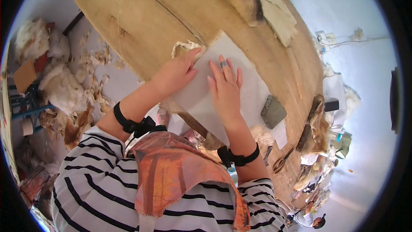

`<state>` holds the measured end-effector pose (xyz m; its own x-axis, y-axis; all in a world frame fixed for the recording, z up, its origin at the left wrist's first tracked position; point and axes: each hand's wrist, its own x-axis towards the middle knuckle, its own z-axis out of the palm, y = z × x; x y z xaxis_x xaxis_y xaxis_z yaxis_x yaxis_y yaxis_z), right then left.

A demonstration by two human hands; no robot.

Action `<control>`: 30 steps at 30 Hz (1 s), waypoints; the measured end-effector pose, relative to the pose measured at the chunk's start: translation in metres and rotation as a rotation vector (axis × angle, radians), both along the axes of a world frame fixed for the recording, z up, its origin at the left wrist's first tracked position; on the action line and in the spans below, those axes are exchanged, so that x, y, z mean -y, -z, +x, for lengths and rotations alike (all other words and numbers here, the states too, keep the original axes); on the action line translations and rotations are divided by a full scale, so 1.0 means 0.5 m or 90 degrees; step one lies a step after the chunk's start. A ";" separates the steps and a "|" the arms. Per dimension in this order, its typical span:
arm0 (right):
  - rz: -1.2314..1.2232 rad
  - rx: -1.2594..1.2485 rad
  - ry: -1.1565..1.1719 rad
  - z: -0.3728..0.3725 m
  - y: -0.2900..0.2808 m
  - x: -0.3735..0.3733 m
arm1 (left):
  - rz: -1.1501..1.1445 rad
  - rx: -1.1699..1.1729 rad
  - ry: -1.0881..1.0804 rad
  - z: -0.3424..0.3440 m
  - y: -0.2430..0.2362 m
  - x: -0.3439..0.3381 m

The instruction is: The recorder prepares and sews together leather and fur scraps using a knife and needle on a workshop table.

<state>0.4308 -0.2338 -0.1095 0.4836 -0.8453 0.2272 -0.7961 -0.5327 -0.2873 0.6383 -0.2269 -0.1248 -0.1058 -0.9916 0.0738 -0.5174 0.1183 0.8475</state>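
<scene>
The fingers [223, 71] of the right hand [225, 87] lie spread flat on a white sheet [253, 88] at the middle of the wooden tabletop [146, 21]. The left hand [177, 74] presses its 10 o'clock edge, fingers together. A grey block [273, 111] sits at 4 o'clock.

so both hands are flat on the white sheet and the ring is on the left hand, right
Not quite: the head view shows the ring on the right hand, not the left hand. Both hands do rest flat on the white sheet.
</scene>
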 end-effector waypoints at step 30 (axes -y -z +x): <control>0.098 0.084 -0.048 0.021 0.047 0.002 | -0.021 0.162 0.064 0.053 -0.020 -0.042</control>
<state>0.4416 -0.2349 -0.1328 0.5218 -0.8372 0.1635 -0.7053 -0.5313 -0.4694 0.6647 -0.2061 -0.1149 -0.2235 -0.9726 0.0638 -0.6978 0.2054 0.6862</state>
